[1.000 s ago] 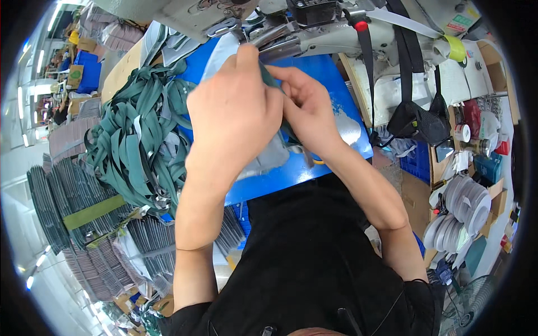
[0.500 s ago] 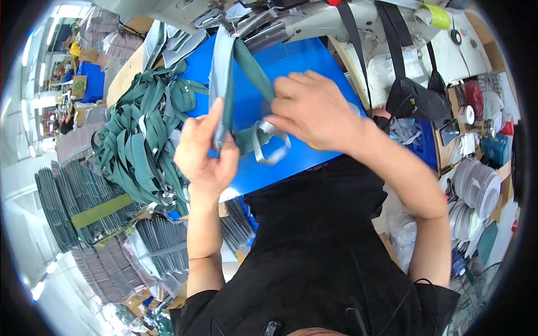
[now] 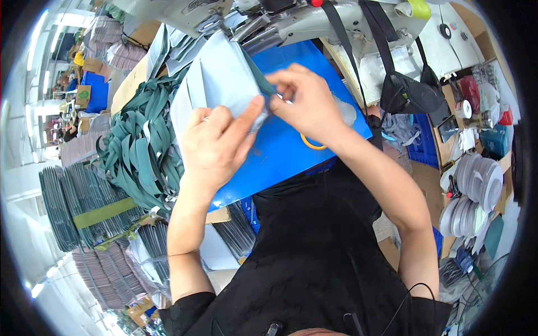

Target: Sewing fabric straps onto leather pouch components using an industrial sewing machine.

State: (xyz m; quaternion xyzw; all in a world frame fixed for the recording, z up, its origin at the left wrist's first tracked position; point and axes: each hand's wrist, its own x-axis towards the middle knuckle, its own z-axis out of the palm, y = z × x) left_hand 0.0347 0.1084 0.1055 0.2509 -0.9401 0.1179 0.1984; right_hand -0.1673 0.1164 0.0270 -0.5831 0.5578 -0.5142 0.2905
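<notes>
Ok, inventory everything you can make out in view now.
Fabric piece: one, pale grey-blue, upper centre
Green strip: one, dark green, fabric's right edge
Strip heap: one, green, centre left
Work surface: one, blue, centre
Ring part: one, yellow, right of centre
Sewing machine: one, grey, top
Panel stacks: several, green and mauve, left
Mesh bag: one, black, upper right
Rolls: several, white, right
Bins: at least two, blue, left and right
Left hand: one, bare, on the fabric
Right hand: one, bare, at the green strip
</notes>
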